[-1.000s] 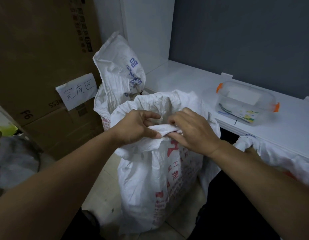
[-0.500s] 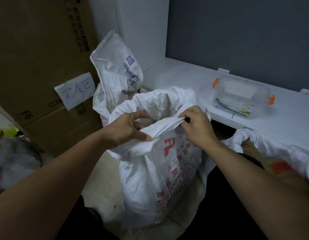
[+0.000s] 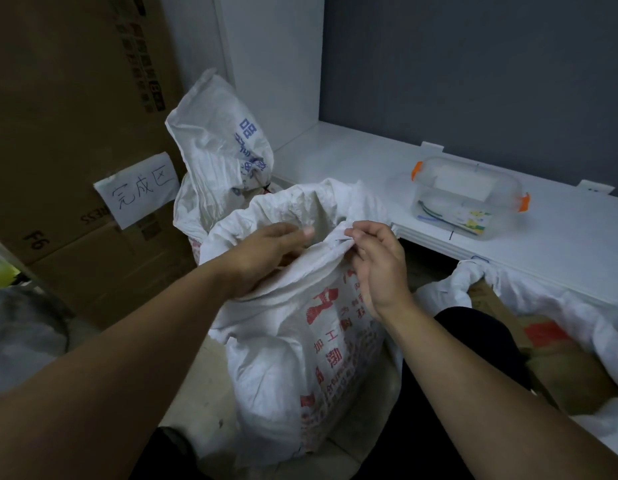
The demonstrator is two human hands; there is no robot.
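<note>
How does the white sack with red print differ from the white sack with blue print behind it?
The red-print sack stands nearer; the blue-print sack is behind it. The left hand and right hand hold the red-print sack's rim; no hand touches the blue-print sack. The red-print sack's top is folded down; the blue-print sack's top stands up in a peak. Both are white, crumpled sacks.

The pale floor (image 3: 203,386) is carrying a red-printed sack (image 3: 300,358), which is standing upright on it. Just behind, a blue-printed sack (image 3: 224,140) is standing beside stacked cardboard boxes (image 3: 75,98), which are also sitting on the floor. The white counter (image 3: 560,244) is bearing a clear plastic box (image 3: 470,199) with orange clips. Below its edge another white sack (image 3: 560,306) is lying, probably on the floor.
</note>
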